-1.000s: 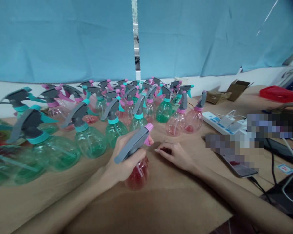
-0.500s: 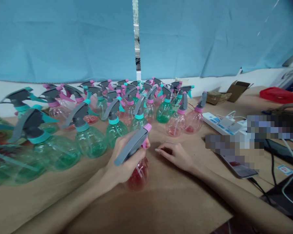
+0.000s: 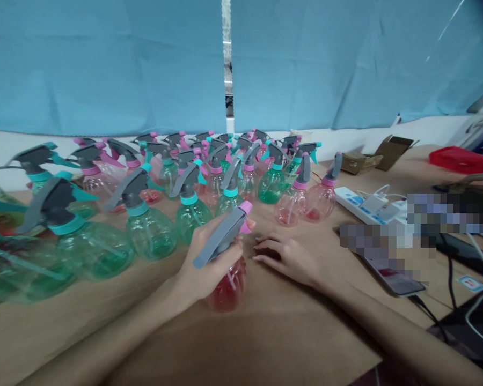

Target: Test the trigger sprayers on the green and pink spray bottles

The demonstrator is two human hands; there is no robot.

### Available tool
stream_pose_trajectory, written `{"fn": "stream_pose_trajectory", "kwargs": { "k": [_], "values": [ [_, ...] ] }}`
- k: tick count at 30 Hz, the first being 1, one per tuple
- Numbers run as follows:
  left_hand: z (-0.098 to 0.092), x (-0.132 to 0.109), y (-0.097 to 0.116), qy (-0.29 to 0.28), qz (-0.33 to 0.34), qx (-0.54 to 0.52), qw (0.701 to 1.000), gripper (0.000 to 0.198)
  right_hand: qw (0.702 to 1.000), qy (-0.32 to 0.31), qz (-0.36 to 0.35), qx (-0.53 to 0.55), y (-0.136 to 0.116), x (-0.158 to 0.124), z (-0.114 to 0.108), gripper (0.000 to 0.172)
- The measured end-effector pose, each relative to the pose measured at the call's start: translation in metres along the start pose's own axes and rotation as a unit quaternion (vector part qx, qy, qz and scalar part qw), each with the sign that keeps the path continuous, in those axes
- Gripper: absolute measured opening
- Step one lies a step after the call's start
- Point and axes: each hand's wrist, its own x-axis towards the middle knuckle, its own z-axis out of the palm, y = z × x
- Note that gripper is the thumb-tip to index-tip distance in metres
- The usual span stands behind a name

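My left hand (image 3: 211, 257) is wrapped round the neck of a clear pink spray bottle (image 3: 227, 292) with a grey and pink trigger head. The bottle stands upright on the table (image 3: 249, 343), and a finger reaches out by its trigger. To the right, apart from the bottle, my right hand (image 3: 287, 257) rests low over the tabletop with its fingers loosely bent and apart, holding nothing. Just behind the held bottle is a green spray bottle (image 3: 229, 201). Two pink spray bottles, one of them a slim-necked pink spray bottle (image 3: 288, 206), stand beyond my right hand.
Several green and pink spray bottles crowd the left and back, including a large green one (image 3: 94, 249). At right lie a white power strip (image 3: 356, 203) with chargers and a phone (image 3: 394, 276) on a cable. Behind them are an open cardboard box (image 3: 392, 153) and a red bag (image 3: 462, 160).
My right hand's fingers have spread from a near pinch. A finger of my left hand has stretched forward off the trigger. The bottle has barely moved.
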Motion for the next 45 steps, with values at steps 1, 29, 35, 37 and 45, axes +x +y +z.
{"fn": "stream_pose_trajectory", "kwargs": {
  "k": [1, 29, 35, 37, 45],
  "values": [
    [-0.0001, 0.0002, 0.0001, 0.002, 0.001, 0.004, 1.000, 0.021, 1.000, -0.006, -0.006, -0.005, 0.0002, 0.0000, 0.0006, 0.028],
    [0.0032, -0.0008, -0.0032, 0.021, -0.002, 0.033, 0.999, 0.008, 0.999, -0.040, -0.009, -0.023, -0.0037, -0.0025, 0.0049, 0.046],
    [0.0029, -0.0016, -0.0055, 0.022, -0.013, 0.023, 0.999, 0.005, 0.998, -0.045, -0.012, -0.039, -0.0039, -0.0027, 0.0052, 0.046],
    [0.0029, -0.0016, -0.0055, 0.022, -0.012, 0.021, 0.999, 0.005, 0.998, -0.042, -0.013, -0.038, -0.0037, -0.0027, 0.0056, 0.046],
    [0.0028, -0.0010, -0.0037, 0.017, 0.007, 0.018, 1.000, 0.007, 0.998, -0.045, -0.010, -0.038, -0.0049, -0.0024, 0.0047, 0.047]
  ]
}}
